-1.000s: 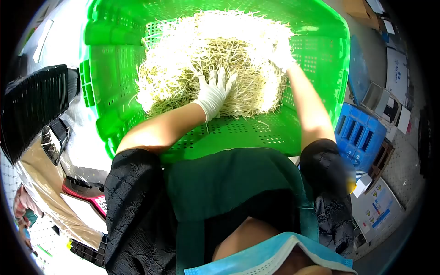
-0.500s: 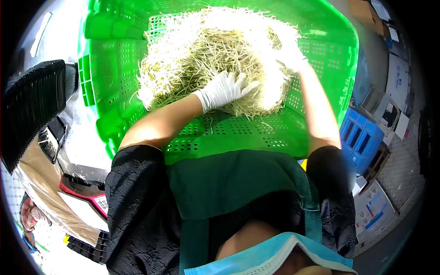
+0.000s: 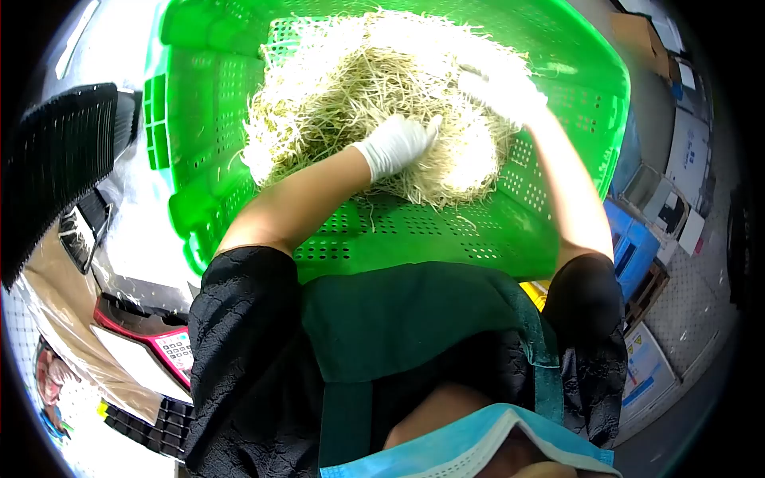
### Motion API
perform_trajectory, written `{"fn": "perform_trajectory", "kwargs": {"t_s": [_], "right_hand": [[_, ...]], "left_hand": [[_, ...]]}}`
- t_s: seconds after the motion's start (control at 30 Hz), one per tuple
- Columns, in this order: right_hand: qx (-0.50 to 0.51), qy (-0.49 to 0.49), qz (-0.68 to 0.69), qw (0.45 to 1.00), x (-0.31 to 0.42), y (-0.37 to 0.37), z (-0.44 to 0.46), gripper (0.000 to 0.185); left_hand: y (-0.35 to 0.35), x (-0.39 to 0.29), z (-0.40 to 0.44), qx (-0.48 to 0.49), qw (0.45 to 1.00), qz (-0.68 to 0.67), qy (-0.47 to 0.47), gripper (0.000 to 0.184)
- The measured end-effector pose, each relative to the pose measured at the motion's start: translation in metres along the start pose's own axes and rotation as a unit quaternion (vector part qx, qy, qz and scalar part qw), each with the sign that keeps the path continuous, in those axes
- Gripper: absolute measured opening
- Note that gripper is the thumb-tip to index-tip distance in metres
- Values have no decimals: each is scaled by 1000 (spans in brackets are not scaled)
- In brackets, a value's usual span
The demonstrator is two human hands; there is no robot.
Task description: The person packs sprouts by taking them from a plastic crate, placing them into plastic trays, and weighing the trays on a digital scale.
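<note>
A large heap of pale bean sprouts (image 3: 398, 80) fills the middle of a green perforated crate (image 3: 382, 247). My left hand (image 3: 396, 147), in a white glove, lies at the near side of the heap, its fingers curled into the sprouts and the thumb sticking up. Farther over, on the heap's right part, rests my right hand (image 3: 506, 95), gloved too. Strong glare washes out its fingers, so their grip does not show clearly. Some loose sprouts hang over the crate floor at the near side.
Left of the crate stands a stack of black plastic trays (image 3: 60, 159). A red scale (image 3: 171, 350) with a keypad sits lower left. On the right are a blue crate (image 3: 629, 247), cardboard boxes (image 3: 641, 44) and a white carton (image 3: 647, 366). Another person (image 3: 54, 374) shows at far left.
My left hand's fingers have gone from spread to curled in the sprouts. My right hand has moved slightly left and up over the heap. The whole view has shifted a little.
</note>
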State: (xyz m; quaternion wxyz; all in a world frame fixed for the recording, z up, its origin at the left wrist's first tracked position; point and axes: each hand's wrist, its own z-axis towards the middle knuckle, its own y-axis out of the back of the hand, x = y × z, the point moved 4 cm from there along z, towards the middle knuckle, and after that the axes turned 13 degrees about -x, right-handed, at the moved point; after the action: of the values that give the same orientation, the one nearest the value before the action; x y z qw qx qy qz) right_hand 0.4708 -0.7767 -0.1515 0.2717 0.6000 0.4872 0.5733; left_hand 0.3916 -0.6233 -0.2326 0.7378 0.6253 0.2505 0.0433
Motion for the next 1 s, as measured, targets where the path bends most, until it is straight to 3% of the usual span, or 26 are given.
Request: {"fn": "perform_trajectory", "kwargs": {"t_s": [0.03,0.07,0.17,0.2,0.23,0.27,0.33,0.4,0.47,0.5,0.53,0.57,0.6,0.63,0.67,0.7,0.77,0.83,0.9,0.93,1.0], "right_hand": [[-27,-45,-25,998,-9,-1,22,70],[-53,-91,-50,993,-16,-2,42,83],[-107,-1,-153,982,-6,-60,77,87],[-84,21,-173,981,16,-53,76,87],[-61,44,-191,979,39,-46,75,86],[14,-8,-153,988,53,-34,77,80],[93,-57,-118,987,51,-36,81,74],[13,-41,-72,996,-5,-38,78,61],[-129,38,-36,990,-51,-21,65,54],[-129,39,-41,990,-58,-8,57,54],[-132,-29,217,967,-63,8,43,54],[-127,-95,460,874,-67,19,30,54],[-133,-97,456,874,-63,29,20,54],[-139,-102,334,927,-55,37,10,54],[-143,-110,204,962,-47,45,0,54],[-144,-120,68,980,-36,54,-10,54],[-125,-139,-202,961,-20,66,-25,54],[-110,-150,-332,925,-31,70,-40,54],[-242,4,-308,920,-45,66,-53,43],[-244,1,-308,920,-52,71,-54,43],[-142,-84,-123,979,-74,75,-49,47]], "left_hand": [[7,-3,1,29,999,-40,16,54],[3,-8,-2,-51,998,-26,-14,50],[3,-12,-2,-49,998,-4,48,45],[1,-12,-2,-48,997,-4,56,45],[4,-11,-2,-97,993,30,67,34],[6,-9,-5,-145,984,65,76,24],[1,-4,-10,-148,983,86,61,19],[-6,-4,-10,-156,982,103,40,13],[-19,-1,-6,-102,992,45,64,9],[-19,0,-5,-83,994,24,68,11],[-19,1,-4,-64,995,2,73,14],[-17,1,-5,-66,995,2,69,14],[-17,2,-5,-54,996,-7,73,33],[-12,3,-3,-43,996,-15,72,53],[-10,3,-4,17,996,-36,77,56],[-3,1,-5,-8,998,-6,67,56],[0,-3,-9,-47,996,61,50,56],[1,-3,-9,-58,995,67,40,56],[-1,-4,-10,-62,995,75,36,56],[-3,-4,-10,-80,992,87,35,55],[-2,-6,-12,-122,987,95,39,49]]}}
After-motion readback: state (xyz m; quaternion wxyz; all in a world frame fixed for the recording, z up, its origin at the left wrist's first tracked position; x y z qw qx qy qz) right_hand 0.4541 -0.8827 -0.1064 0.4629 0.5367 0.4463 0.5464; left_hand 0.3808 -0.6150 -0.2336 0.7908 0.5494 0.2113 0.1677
